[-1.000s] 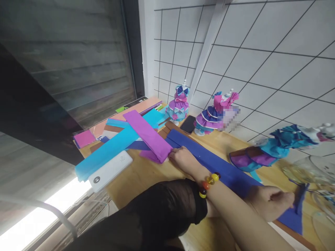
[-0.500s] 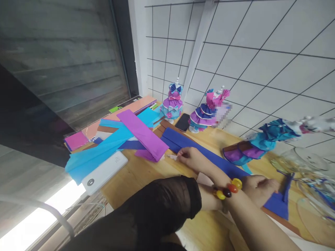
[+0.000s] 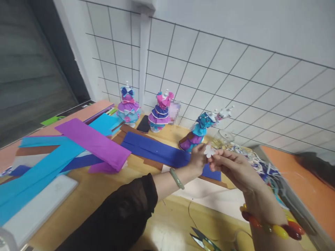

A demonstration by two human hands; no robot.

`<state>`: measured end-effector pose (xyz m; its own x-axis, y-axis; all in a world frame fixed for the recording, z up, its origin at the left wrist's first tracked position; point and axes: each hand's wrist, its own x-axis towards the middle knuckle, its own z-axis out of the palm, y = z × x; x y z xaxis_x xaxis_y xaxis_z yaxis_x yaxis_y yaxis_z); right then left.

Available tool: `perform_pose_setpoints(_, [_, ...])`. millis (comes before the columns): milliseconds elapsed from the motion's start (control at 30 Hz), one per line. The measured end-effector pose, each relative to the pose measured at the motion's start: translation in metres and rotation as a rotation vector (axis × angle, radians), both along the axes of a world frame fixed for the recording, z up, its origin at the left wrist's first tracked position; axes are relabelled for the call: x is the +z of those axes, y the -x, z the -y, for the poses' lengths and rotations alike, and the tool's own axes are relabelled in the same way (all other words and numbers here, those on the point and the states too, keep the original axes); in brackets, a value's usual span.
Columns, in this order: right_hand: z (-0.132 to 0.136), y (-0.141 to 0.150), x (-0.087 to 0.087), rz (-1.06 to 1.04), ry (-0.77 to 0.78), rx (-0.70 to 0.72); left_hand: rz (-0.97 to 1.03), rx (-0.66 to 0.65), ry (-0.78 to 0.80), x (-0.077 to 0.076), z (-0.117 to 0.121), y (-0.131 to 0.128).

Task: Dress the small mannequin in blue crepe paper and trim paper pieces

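Observation:
A small white five-petal flower (image 3: 209, 151), seemingly paper, is pinched in my right hand (image 3: 234, 167), the one with a beaded bracelet. My left hand (image 3: 196, 159), below whose wrist sits a green bangle, meets it from the left with curled fingers. What those left fingers grip is hidden behind the flower. Both hands hover over a folded dark blue paper strip (image 3: 154, 149). A purple folded strip (image 3: 95, 143) lies across light blue strips (image 3: 52, 162) to the left.
Small dress forms in frilled paper dresses (image 3: 128, 106) stand along the gridded wall. A black phone (image 3: 143, 124) lies among them. Thread snips (image 3: 202, 240) lie in front. A glass jar (image 3: 225, 136) and a heap of scraps (image 3: 258, 162) are at right; a white power bank (image 3: 43, 207) is at left.
My right hand has picked up the white flower beside the purple strip and moved right to meet my left hand. My arms have uncrossed, and the view has swung to the right.

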<state>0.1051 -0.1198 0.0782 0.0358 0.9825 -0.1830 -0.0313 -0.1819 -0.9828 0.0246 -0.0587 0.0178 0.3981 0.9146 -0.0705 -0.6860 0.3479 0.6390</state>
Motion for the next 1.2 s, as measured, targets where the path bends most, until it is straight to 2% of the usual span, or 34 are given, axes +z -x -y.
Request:
perform_pose_setpoints(167, [0.014,-0.033,-0.008,-0.037,-0.04,-0.242,0.035,-0.044,-0.167,0.006,-0.001,0.003])
perform_pose_setpoints(233, [0.014,-0.035,-0.012,-0.052,-0.047,-0.275,0.025,-0.046,-0.221,0.008,0.002,0.004])
perform_pose_setpoints(367, [0.012,-0.031,-0.018,-0.057,-0.07,-0.292,-0.115,-0.005,-0.396,0.009,0.005,0.003])
perform_pose_setpoints(433, [0.011,-0.028,-0.02,-0.028,-0.078,-0.293,-0.172,0.029,-0.431,0.008,0.003,0.003])
perform_pose_setpoints(633, [0.002,-0.025,-0.023,0.213,-0.174,-0.448,-0.208,0.015,-0.36,0.008,-0.003,0.003])
perform_pose_setpoints(800, [-0.013,-0.025,-0.027,0.276,-0.314,-0.413,-0.204,0.01,-0.341,0.007,-0.004,0.002])
perform_pose_setpoints(967, [-0.023,-0.027,-0.032,0.323,-0.346,-0.447,-0.205,0.025,-0.322,0.005,-0.007,0.003])
perform_pose_setpoints(1067, [-0.028,-0.029,-0.036,0.314,-0.333,-0.461,-0.194,0.029,-0.239,0.001,-0.012,0.001])
perform_pose_setpoints(1200, [-0.04,-0.032,-0.044,0.188,-0.311,-0.502,-0.133,0.042,-0.03,-0.011,-0.024,-0.001])
